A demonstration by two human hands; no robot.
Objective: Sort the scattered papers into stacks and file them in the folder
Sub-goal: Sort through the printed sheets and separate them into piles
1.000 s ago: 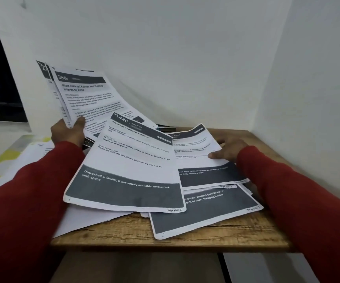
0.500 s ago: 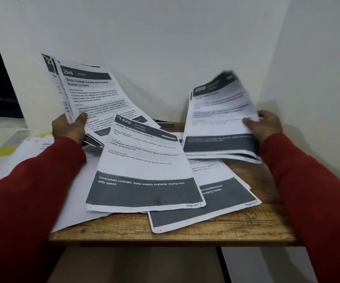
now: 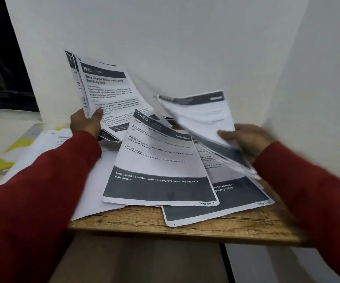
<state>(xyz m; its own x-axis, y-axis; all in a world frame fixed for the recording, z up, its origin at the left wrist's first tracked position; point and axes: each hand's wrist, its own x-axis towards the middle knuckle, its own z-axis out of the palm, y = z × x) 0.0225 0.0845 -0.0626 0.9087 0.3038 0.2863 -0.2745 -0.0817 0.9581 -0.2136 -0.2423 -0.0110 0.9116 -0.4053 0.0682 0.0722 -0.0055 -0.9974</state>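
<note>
Left hand point(image 3: 86, 124) grips an upright sheaf of white printed sheets headed "2946" point(image 3: 108, 94), thumb on front. Between the hands, loose white printed pages with dark grey bands point(image 3: 159, 160) lie overlapped on the brown wooden surface point(image 3: 144, 223). Right hand point(image 3: 246, 139) pinches a tilted, blurred sheaf point(image 3: 203, 119). Sorting partly done; no folder visible, filing remains.

place: home or office corner | cues: small wooden table point(image 3: 185, 225), bare white walls point(image 3: 185, 37), printed papers point(image 3: 159, 160)

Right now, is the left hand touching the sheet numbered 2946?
Touching. The head view shows the left hand gripping the 2946 sheet, thumb pressed on its printed face.
</note>
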